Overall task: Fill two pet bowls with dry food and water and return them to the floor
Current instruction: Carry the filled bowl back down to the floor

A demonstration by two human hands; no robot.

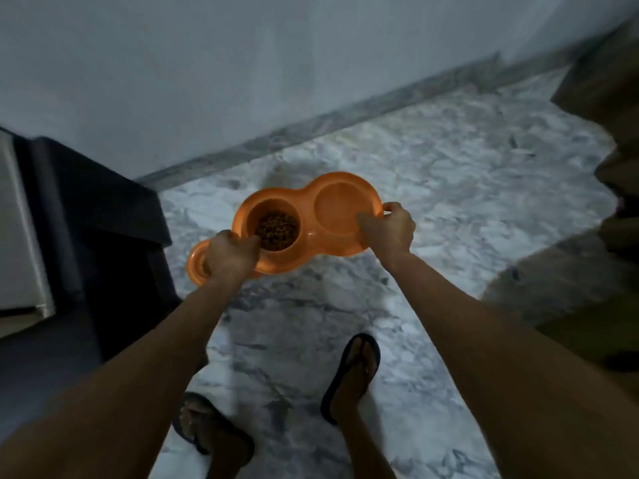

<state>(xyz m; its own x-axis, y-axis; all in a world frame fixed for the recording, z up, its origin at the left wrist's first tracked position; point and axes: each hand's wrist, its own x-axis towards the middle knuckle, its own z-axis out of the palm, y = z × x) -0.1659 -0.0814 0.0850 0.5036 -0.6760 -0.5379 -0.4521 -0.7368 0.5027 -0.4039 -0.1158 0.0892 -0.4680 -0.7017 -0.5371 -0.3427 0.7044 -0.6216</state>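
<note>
An orange double pet bowl is held in the air above the marble floor. Its left cup holds brown dry food. Its right cup looks pale and smooth; whether water is in it I cannot tell. My left hand grips the bowl's left end, with an orange rim showing under and left of it. My right hand grips the bowl's right edge, thumb over the rim.
A white wall with a grey skirting runs behind the bowl. A dark cabinet and a pale appliance edge stand at the left. Brown furniture fills the right. My sandalled feet stand on the marble floor.
</note>
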